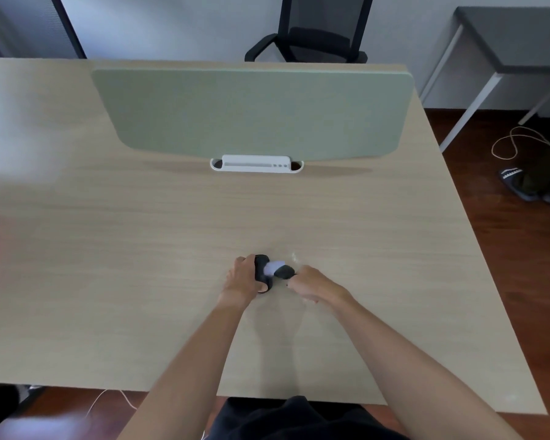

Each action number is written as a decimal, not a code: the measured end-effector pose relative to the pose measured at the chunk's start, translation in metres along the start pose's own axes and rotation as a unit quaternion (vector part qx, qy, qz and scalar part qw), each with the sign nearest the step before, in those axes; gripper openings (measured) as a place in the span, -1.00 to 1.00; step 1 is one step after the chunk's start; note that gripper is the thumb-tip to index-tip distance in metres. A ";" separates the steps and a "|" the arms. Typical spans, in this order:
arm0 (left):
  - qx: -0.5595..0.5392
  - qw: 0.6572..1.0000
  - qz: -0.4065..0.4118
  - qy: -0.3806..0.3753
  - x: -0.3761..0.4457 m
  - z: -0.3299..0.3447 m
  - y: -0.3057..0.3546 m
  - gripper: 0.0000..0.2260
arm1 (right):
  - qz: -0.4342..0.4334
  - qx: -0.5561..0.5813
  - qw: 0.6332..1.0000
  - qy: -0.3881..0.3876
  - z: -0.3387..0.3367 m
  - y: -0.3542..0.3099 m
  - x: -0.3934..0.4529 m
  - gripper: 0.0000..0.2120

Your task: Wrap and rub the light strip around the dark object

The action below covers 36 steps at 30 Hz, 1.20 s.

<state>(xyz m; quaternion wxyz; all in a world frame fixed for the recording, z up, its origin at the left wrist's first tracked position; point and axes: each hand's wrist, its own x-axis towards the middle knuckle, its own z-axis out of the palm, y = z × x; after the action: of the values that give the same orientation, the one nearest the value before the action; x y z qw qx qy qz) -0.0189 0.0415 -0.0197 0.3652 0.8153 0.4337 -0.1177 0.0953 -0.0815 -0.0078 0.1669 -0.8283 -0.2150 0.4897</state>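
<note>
Black-and-white sock (272, 268), pale wood-grain desk (172, 249), sage-green divider (254, 112)

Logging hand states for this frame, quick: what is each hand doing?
Left hand: fingers curled round the black end of a dark bundle.
Right hand: curled, apparently pinching the bundle's other end; the exact grip is unclear.

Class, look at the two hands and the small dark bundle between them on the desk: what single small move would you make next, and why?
Probably draw the right hand gently away while the left hand holds firm. Both hands grip the dark bundle, with a pale part showing between its two dark ends, low over the desk. What the bundle is, I cannot tell.
</note>
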 end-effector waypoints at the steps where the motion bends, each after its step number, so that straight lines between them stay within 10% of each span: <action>1: -0.003 1.000 -0.001 -0.001 0.000 0.000 0.000 -0.48 | -0.013 0.009 1.000 0.014 0.002 -0.001 0.004 -0.89; 36: -0.020 0.998 -0.029 0.058 -0.008 0.010 0.007 -0.27 | -0.055 -0.096 0.993 0.037 -0.039 -0.042 0.027 -0.86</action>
<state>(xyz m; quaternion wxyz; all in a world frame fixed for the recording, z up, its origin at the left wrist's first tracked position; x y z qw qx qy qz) -0.0165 0.0268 -0.0189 0.3522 0.8002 0.4801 -0.0726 0.1332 -0.0343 0.0102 0.1212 -0.8451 -0.2994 0.4260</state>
